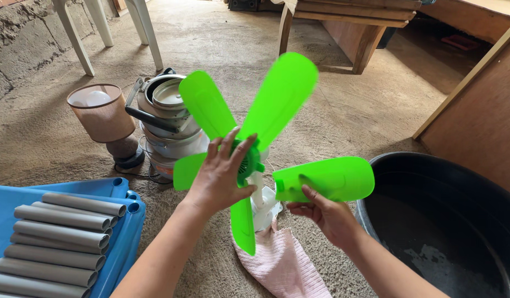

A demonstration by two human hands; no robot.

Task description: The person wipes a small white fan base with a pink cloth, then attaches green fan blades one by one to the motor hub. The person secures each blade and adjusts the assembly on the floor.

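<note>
The person's two bare forearms come up from the bottom edge of the head view, over a rough sandy floor (222, 44). The left hand (222, 174) lies spread, fingers apart, flat over the hub of a bright green fan blade wheel (282, 91), covering its centre. The right hand (324, 212) pinches the right-hand blade near its inner end, thumb on the near face and fingers behind it (how tightly cannot be told). The wheel has five blades and stands roughly upright, facing the camera, in the middle of the view above the floor; the upper right blade looks slightly blurred. Behind the hub a white fan body (263, 207) shows, and under it a pale pink cloth (282, 265) lies on the floor, reaching toward the camera between the arms.

At lower left a row of grey pipes (59, 240) rests on a blue plastic piece (119, 248). At lower right sits a large black tub (431, 221), with a brown wooden panel (481, 110) beyond it. Behind the fan stands a stack of metal pots (169, 118) with a dark handle, and just left of them a small lamp with a brown shade (100, 118). White plastic chair legs (89, 33) and a wooden bench (349, 22) stand farther back.
</note>
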